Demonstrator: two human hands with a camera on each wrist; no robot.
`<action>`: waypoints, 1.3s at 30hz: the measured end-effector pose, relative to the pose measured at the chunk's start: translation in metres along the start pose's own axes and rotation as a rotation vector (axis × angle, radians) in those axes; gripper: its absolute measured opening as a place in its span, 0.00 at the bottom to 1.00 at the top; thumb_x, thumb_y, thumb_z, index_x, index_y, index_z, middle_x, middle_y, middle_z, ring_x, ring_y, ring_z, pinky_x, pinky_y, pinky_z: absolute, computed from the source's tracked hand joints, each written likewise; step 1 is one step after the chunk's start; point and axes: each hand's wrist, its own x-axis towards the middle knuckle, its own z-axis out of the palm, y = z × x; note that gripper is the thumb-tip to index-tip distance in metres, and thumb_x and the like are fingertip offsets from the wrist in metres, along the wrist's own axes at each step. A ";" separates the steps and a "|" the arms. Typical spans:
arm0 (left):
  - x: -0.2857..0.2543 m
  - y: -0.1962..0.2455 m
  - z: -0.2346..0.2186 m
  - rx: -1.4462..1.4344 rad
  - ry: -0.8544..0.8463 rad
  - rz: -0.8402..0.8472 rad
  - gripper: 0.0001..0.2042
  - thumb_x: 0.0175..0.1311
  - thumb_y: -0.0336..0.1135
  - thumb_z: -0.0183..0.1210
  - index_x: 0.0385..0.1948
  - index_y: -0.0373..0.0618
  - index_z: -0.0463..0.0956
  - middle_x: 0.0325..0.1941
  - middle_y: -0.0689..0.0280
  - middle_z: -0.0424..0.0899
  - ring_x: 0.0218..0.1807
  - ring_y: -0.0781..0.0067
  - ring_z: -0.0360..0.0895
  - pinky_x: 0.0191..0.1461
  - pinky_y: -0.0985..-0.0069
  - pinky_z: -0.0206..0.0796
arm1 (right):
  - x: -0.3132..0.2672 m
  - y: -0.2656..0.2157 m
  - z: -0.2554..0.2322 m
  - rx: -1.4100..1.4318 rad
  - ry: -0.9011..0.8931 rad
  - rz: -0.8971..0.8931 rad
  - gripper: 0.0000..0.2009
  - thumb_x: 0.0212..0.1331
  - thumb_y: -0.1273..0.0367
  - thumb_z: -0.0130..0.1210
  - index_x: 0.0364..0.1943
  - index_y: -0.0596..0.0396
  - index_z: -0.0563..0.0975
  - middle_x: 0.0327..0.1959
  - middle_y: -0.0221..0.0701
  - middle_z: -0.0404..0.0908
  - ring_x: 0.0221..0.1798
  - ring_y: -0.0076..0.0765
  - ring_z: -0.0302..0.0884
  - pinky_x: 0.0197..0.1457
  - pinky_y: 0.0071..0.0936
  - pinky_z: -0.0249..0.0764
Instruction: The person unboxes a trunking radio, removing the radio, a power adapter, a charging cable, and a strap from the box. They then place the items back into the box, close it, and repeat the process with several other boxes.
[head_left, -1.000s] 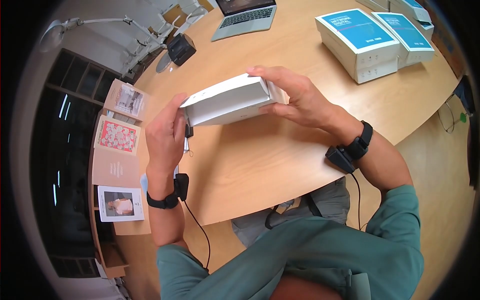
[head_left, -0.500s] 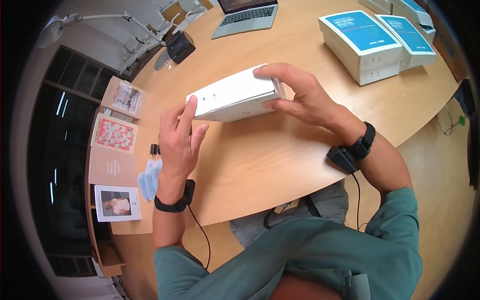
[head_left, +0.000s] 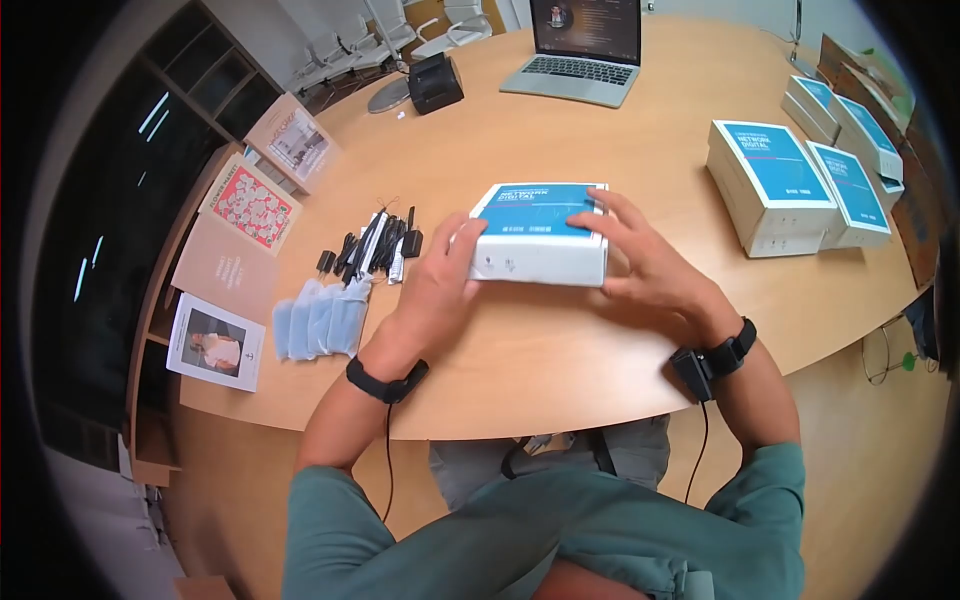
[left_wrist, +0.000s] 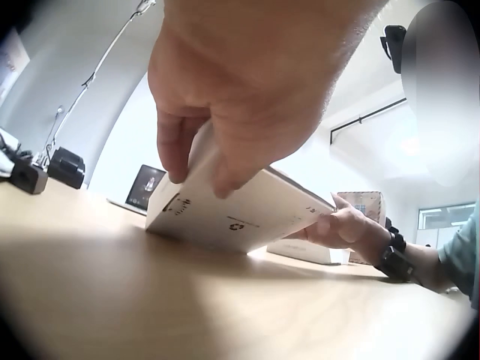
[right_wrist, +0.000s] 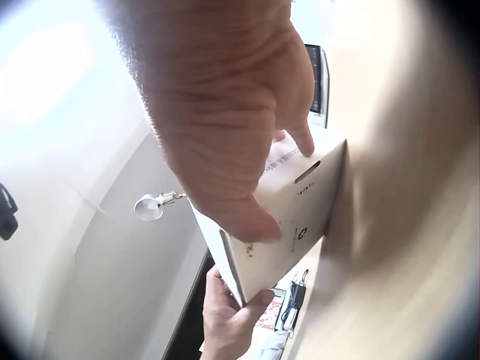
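Note:
A white box (head_left: 540, 264) with a blue top label reading "NETWORK DIGITAL" sits low over the table in front of me, blue side up. My left hand (head_left: 437, 288) grips its left end, thumb and fingers on the box's edges. At the opposite end my right hand (head_left: 655, 262) holds it, with fingers over the top and the thumb low on the near side. The left wrist view has the box (left_wrist: 232, 217) with its lower edge at the tabletop. A slot and small printed marks show on the box's end (right_wrist: 300, 210) in the right wrist view.
Left of the box lie black cables and adapters (head_left: 368, 248) beside pale blue wrapped packets (head_left: 322, 318). Upright books (head_left: 250, 205) line the table's left edge. An open laptop (head_left: 575, 75) and a black device (head_left: 436, 82) stand behind. Similar blue-topped boxes (head_left: 785, 195) stand at the right.
The box was held up and tilted, with a hollow opening showing; that side then became covered. Now it is lower, turned blue label up. My left hand has shifted its grip, and the head view has swung.

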 end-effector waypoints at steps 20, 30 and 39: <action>0.150 -0.051 0.066 0.177 -0.395 0.010 0.38 0.74 0.23 0.56 0.82 0.80 0.64 0.86 0.46 0.64 0.83 0.24 0.61 0.80 0.31 0.61 | 0.003 0.059 0.020 0.173 0.409 0.307 0.15 0.72 0.76 0.60 0.60 0.60 0.84 0.61 0.35 0.87 0.63 0.32 0.84 0.63 0.31 0.82; 0.125 -0.288 0.020 0.222 -0.449 -0.376 0.47 0.62 0.10 0.58 0.81 0.72 0.63 0.88 0.47 0.61 0.85 0.32 0.62 0.86 0.49 0.62 | 0.004 0.057 0.017 0.196 0.428 0.410 0.13 0.73 0.76 0.60 0.58 0.61 0.84 0.56 0.32 0.87 0.52 0.26 0.85 0.58 0.27 0.81; 0.049 -0.368 0.017 -0.245 -0.187 -0.570 0.36 0.68 0.19 0.58 0.78 0.59 0.69 0.80 0.47 0.71 0.80 0.38 0.69 0.82 0.48 0.66 | 0.010 0.045 0.031 -0.282 0.315 0.085 0.14 0.68 0.74 0.61 0.55 0.61 0.83 0.54 0.39 0.88 0.49 0.35 0.88 0.50 0.33 0.85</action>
